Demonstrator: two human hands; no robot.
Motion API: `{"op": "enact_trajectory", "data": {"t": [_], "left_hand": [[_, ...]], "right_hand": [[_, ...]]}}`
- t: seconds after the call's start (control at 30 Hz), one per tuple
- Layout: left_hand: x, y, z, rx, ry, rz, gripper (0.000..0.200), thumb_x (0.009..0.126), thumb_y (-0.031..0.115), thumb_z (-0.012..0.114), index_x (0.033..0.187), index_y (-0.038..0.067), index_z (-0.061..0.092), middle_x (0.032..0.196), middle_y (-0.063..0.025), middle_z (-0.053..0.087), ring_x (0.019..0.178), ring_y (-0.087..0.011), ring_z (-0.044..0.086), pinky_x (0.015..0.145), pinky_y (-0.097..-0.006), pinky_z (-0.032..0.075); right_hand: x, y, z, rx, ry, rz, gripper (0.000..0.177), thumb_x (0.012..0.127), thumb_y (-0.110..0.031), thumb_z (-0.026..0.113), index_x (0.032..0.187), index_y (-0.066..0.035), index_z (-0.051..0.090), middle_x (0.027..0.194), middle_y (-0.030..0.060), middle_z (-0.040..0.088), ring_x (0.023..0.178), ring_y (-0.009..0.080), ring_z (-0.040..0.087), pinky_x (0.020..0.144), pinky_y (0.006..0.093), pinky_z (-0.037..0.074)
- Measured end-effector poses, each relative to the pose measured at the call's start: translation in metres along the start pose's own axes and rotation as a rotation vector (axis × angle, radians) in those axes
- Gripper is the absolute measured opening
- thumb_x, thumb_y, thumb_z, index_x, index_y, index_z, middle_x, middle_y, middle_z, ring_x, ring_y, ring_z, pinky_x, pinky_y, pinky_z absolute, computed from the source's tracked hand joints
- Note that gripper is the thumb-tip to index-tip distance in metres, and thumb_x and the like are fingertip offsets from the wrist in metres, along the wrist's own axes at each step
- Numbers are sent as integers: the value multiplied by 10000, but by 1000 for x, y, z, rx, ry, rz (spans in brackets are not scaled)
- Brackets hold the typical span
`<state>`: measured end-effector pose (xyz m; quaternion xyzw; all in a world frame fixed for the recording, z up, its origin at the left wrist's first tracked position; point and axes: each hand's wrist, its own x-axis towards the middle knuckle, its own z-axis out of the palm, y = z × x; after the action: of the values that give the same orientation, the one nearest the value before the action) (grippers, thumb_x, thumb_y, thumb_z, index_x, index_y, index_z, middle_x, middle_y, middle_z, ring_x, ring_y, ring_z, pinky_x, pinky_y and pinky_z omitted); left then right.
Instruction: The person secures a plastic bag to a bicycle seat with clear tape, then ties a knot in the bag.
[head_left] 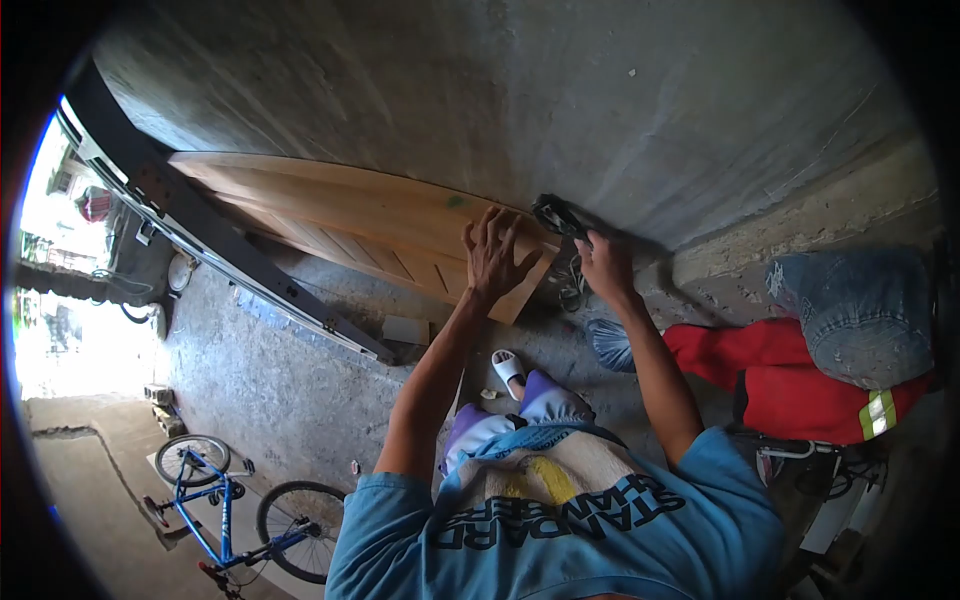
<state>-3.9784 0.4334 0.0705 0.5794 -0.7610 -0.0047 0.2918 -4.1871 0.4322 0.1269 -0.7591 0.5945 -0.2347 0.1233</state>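
A wooden panelled door (pixel 380 225) leans against the grey concrete wall. My left hand (pixel 492 255) is at the door's near end, its fingers spread over the wood and nothing held in them. To the right of it, my right hand (pixel 606 265) is closed around a dark cable or strap (pixel 560 215), whose bundled part shows above the fingers beside the door's corner. More thin dark loops hang below, near the floor. What exactly the dark bundle is cannot be made out.
Red clothing (pixel 790 370) and a blue denim item (pixel 850 310) lie in a pile at the right, beside a grey plastic bag (pixel 610 345). A long dark metal frame (pixel 250 265) stands left of the door. A blue bicycle (pixel 228 510) is at the lower left.
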Motion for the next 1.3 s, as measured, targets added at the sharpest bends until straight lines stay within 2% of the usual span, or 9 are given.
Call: {"op": "enact_trajectory", "data": {"t": [0.4,0.5,0.57,0.7,0.8,0.9,1.1,1.2,1.3], "left_hand": [[-19,1,-8,-38,70,19,643,738,486,695,1240,129,510,1275,-114,453,1272,-286,353,993,-502,230],[-15,2,-11,-40,60,7,647,733,476,703,1237,119,511,1279,-119,448,1277,-293,348,999,-498,237],[-16,5,-12,-37,40,-2,651,729,471,705,1237,114,510,1282,-123,443,1280,-298,344,1003,-499,239],[-23,7,-14,-34,10,-5,658,718,462,710,1237,111,508,1283,-129,439,1282,-305,340,1009,-504,238],[-22,8,-18,-24,5,-12,660,710,451,715,1236,111,508,1282,-130,437,1283,-307,339,1011,-505,236],[-26,10,-20,-15,-27,-8,662,704,439,720,1238,113,504,1284,-130,435,1284,-309,338,1010,-506,237],[-20,9,-19,1,-18,4,667,699,414,730,1245,115,492,1279,-131,439,1282,-314,341,999,-505,248],[-14,11,-17,-9,-11,5,668,694,393,737,1249,118,488,1278,-132,440,1282,-316,341,997,-505,251],[-10,9,-14,-20,14,27,668,689,368,744,1253,122,483,1280,-134,439,1281,-318,342,1002,-506,249]], "right_hand": [[-2,24,43,-66,11,132,187,832,-149,598,886,27,634,806,244,636,803,402,623,704,466,484],[-1,39,64,-97,-231,382,228,807,-97,579,982,38,635,937,279,628,910,405,612,766,450,488],[-5,84,122,112,-151,350,279,808,-104,553,1035,43,618,998,296,614,980,411,591,827,441,475],[4,70,130,596,-62,370,305,810,-90,504,1065,42,606,1069,295,600,1082,409,547,891,420,450],[10,48,100,298,-185,145,293,831,-96,472,1061,18,613,1082,257,612,1050,404,567,878,432,461],[13,74,133,-130,-390,-77,296,865,-145,455,1074,-15,619,1069,241,620,1017,402,584,866,447,470],[12,83,130,60,-225,-174,302,806,-179,600,1055,-11,628,1017,243,636,987,388,603,842,430,488],[-6,81,116,789,-171,10,387,742,-163,700,1088,-9,623,1039,230,645,985,342,626,847,397,489],[-12,70,100,571,-155,106,428,722,-122,728,1115,1,614,1061,182,659,978,273,636,842,369,488]]}}
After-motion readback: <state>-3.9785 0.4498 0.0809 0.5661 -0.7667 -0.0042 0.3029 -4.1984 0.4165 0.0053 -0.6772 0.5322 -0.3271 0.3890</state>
